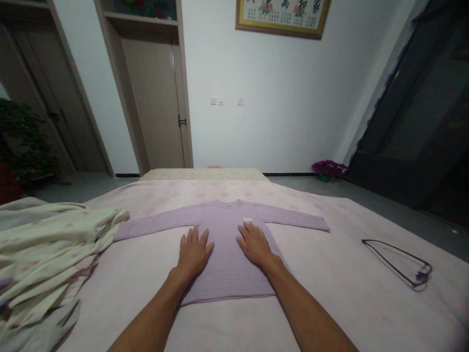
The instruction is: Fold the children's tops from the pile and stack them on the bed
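Observation:
A lilac ribbed long-sleeved sweater (224,264) lies flat before me, its neckline pointing away and both sleeves stretched out sideways. My left hand (194,252) rests palm down on the left side of its body, fingers spread. On the right side of the chest lies my right hand (255,244), flat with its fingers apart. Just beyond those fingertips a small white patch (248,220) shows on the knit. Neither hand grips the fabric.
The sweater lies on a pale pink flowered sheet (322,274). A heap of cream and grey clothes (47,254) sits at the left. To the right lies a black wire clothes hanger (399,261). Purple flowers (329,168) stand on the floor beyond.

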